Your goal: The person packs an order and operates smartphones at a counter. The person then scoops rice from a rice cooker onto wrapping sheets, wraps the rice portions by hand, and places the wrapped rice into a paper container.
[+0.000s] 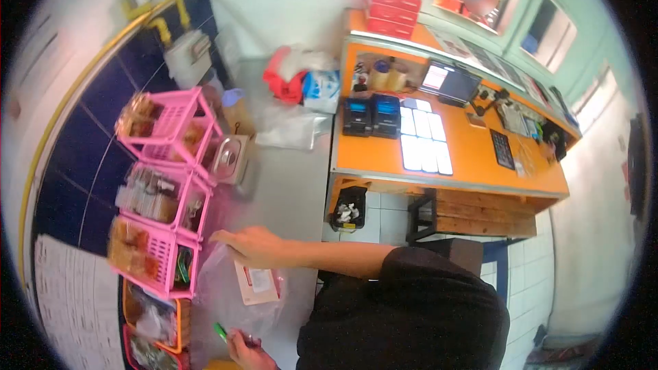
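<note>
Now — right grip (255, 247) pinching clear bag (223, 301), pink basket (164, 260) beside | left grip (247, 352) round green object (220, 331) | forearm (332, 255) over counter (291, 195) edge

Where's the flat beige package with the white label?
Head view, lower left: the beige package lies between right hand and left hand, right of the pink plastic baskets.

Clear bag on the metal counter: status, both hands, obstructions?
Left hand closed on green-tipped item, likely a marker. Right hand at clear bag, grip unclear. Beige packet inside or beneath bag, can't tell. Pink baskets close alongside.
</note>
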The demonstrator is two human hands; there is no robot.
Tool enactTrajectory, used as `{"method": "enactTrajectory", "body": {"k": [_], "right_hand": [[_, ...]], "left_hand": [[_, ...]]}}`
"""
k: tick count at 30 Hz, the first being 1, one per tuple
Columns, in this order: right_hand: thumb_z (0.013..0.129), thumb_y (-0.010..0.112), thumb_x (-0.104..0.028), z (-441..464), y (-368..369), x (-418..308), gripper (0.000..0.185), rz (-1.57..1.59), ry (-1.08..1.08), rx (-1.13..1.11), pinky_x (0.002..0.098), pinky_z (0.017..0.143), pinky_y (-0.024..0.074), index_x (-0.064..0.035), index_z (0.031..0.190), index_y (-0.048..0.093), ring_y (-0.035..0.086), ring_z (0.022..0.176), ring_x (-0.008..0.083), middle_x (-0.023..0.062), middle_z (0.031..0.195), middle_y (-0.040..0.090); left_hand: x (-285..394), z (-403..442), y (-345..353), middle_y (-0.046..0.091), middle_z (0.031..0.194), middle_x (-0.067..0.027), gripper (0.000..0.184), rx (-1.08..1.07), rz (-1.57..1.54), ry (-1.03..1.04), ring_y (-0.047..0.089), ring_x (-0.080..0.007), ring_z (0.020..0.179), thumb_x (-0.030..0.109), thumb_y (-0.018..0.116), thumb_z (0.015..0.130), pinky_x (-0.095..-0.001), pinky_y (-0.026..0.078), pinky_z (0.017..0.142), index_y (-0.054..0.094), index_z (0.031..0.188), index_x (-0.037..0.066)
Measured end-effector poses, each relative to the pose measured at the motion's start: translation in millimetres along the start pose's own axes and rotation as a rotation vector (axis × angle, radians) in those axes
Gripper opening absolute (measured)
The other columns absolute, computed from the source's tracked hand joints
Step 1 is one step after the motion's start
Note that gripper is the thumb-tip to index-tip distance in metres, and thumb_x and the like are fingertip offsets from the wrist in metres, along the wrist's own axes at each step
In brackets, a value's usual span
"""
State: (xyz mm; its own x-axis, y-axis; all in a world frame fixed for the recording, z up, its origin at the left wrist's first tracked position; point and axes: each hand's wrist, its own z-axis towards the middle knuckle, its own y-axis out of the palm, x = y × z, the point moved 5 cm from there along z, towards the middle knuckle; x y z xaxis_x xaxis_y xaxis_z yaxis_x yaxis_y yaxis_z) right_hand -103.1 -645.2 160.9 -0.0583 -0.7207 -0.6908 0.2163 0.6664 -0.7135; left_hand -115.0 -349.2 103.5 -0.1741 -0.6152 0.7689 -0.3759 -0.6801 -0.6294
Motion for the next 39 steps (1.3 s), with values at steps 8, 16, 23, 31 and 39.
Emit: {"method": "enactTrajectory", "body": {"k": [8,16,23,31,39], "right_hand": [[0.088,0.062,-0.003,-14.2,83.3,-57.5,0.074,0.653,-0.269,-0.426,0.0444,0.080,0.0546,-0.0055,0.153,0.028,0.069,0.092,0.0338,0.0232,0.104,0.069],[0.091,0.063,-0.009,-20.8,79.2,-52.3,0.068,0.585,0.046,-0.199,0.0413,0.095,0.0504,-0.0050,0.151,0.032,0.064,0.105,0.0253,0.0179,0.117,0.068],[0.088,0.062,-0.007,-4.1,24.3,-55.4,0.055,0.686,0.085,-0.101,0.0420,0.100,0.0487,-0.0052,0.141,0.047,0.060,0.116,0.0254,0.0174,0.120,0.063],[0.084,0.057,-0.006,-43.0,137.8,-100.0,0.049,0.628,-0.176,-0.134,0.0433,0.090,0.0521,-0.0093,0.133,0.052,0.066,0.102,0.0320,0.0194,0.104,0.064],[0.088,0.071,-0.023,-67.4,51.0,-58.0,0.054,0.258,-0.208,-0.304,0.0447,0.079,0.0542,-0.0100,0.137,0.054,0.068,0.091,0.0350,0.0217,0.098,0.068]], "left_hand": [[50.8,47.9,6.5,0.053,0.075,0.0017,0.017,0.250,-0.850,-0.175,0.046,-0.0086,0.069,0.020,0.058,0.100,-0.0271,0.040,0.065,0.063,0.090,0.007],[201.1,43.5,-28.9,0.068,0.097,-0.0126,0.036,-0.419,0.005,0.609,0.063,-0.0259,0.084,0.027,0.067,0.094,-0.0374,0.050,0.077,0.067,0.117,0.000],[218.2,56.9,-64.9,0.068,0.111,-0.0246,0.066,-0.850,0.351,0.503,0.067,-0.0401,0.100,0.031,0.079,0.082,-0.0458,0.053,0.087,0.057,0.137,0.001],[-12.3,81.3,63.3,0.058,0.134,-0.0250,0.095,-0.294,-0.174,0.073,0.055,-0.0397,0.125,0.043,0.080,0.075,-0.0474,0.045,0.105,0.036,0.151,0.006],[-59.0,119.4,167.7,0.060,0.133,-0.0168,0.065,-0.479,-0.348,0.200,0.056,-0.0307,0.126,0.041,0.069,0.088,-0.0428,0.047,0.105,0.050,0.141,0.007]]}}
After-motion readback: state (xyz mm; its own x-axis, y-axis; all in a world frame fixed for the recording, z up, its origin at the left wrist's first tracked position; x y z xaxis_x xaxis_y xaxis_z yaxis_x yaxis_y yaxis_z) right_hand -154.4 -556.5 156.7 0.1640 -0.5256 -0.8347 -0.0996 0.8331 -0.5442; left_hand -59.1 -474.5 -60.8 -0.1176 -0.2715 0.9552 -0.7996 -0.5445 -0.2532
